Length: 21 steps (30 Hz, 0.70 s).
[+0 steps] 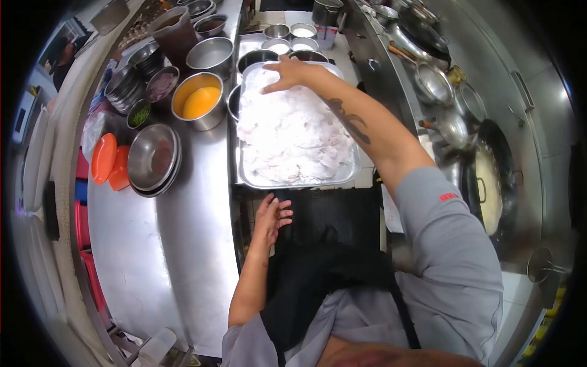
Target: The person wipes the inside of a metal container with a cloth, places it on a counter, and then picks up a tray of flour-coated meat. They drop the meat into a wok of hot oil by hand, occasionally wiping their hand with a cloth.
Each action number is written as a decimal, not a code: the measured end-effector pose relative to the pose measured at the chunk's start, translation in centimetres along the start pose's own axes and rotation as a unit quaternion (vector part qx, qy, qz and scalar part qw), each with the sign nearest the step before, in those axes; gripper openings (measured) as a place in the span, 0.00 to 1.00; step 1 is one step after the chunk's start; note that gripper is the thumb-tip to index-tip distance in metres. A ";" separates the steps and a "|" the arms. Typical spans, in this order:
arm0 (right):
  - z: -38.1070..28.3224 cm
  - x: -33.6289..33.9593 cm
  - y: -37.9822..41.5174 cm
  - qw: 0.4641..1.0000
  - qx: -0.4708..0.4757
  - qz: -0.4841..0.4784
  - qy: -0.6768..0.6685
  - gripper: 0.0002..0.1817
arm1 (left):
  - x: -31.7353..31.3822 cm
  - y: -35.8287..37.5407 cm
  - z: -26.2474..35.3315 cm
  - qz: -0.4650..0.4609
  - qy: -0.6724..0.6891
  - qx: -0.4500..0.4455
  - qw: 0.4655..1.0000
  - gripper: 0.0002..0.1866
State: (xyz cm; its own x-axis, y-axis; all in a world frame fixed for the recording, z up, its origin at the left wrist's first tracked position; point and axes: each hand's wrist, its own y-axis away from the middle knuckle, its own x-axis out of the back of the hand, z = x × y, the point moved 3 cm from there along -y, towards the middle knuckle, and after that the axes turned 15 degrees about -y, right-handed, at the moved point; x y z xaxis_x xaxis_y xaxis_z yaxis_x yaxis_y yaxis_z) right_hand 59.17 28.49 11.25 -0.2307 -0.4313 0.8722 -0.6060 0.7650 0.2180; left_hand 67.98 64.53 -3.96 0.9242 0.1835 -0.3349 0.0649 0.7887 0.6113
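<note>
A rectangular metal tray (247, 177) lies in front of me, heaped with pale pieces coated in white powder (293, 131). My right hand (290, 74) reaches across to its far end, fingers spread over the white powder, holding nothing I can see. Just below the tray's near edge hangs my left hand (273, 217), palm turned inward, fingers loosely apart and nothing in them. Past the far rim stand small metal bowls, one of them a bowl of white contents (304, 30).
On the left steel counter (202, 244) are a pot of orange-yellow liquid (200, 101), stacked metal bowls (153, 156), chopped greens (140, 115) and an orange container (120, 174). Along the right stove stand a large wok (495, 177) and strainers (433, 82). Another person (61, 58) is at far left.
</note>
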 end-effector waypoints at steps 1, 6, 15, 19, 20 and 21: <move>0.4 -0.9 -1.4 1.000 -0.009 -0.011 0.003 0.54 | 0.1 -0.6 -0.2 -0.004 0.017 -0.011 1.000 0.29; 1.0 -3.7 -1.8 0.992 -0.016 -0.118 0.043 0.55 | -0.5 -2.1 1.0 -0.013 0.043 -0.057 0.997 0.20; -0.3 -3.9 2.3 0.995 0.060 -0.039 0.064 0.41 | -1.1 -2.6 2.2 0.005 0.050 -0.061 0.997 0.16; 0.1 -3.7 2.8 0.997 0.062 -0.006 0.037 0.34 | -0.9 -2.0 2.4 -0.006 0.016 -0.057 0.998 0.18; 0.1 -3.6 3.1 0.997 0.063 0.002 0.035 0.32 | -0.8 -1.7 2.5 -0.012 0.002 -0.058 0.998 0.20; 0.1 -3.6 3.3 0.997 0.064 0.008 0.033 0.31 | -0.6 -1.5 2.3 -0.010 -0.014 -0.050 0.999 0.21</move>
State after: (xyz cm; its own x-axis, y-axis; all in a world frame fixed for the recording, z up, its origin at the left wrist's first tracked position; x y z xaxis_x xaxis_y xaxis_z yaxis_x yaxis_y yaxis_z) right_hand 57.96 32.50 8.83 -0.1942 -0.3836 0.9028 -0.6954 0.7030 0.1491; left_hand 68.21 61.83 -3.03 0.9337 0.1518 -0.3242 0.0462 0.8470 0.5295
